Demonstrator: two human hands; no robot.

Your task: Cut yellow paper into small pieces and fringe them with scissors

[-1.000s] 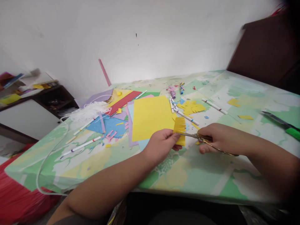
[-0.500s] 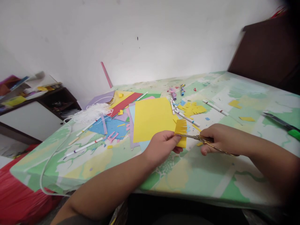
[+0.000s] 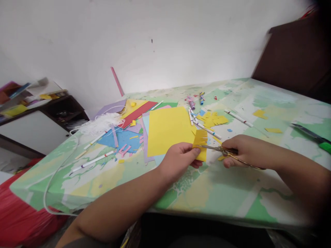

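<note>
Head view: left hand (image 3: pixel 181 155), grip pinched on yellow paper (image 3: pixel 200 137); right hand (image 3: pixel 244 150), grip clamped round scissors (image 3: pixel 224 150); thumb (image 3: pixel 196 151) near blades (image 3: pixel 210 148), a slip could nick it.

I look out through one camera, worn on my head, facing forward and down across the bench (image 3: pixel 222 196) from its near side. The yellow sheet (image 3: pixel 168 131) sits about mid-view; my hands (image 3: pixel 181 156) show close, on its near side. The wide view runs past the sheet to the wall (image 3: pixel 207 44), with a cabinet (image 3: pixel 31 132) far off to its left.
</note>
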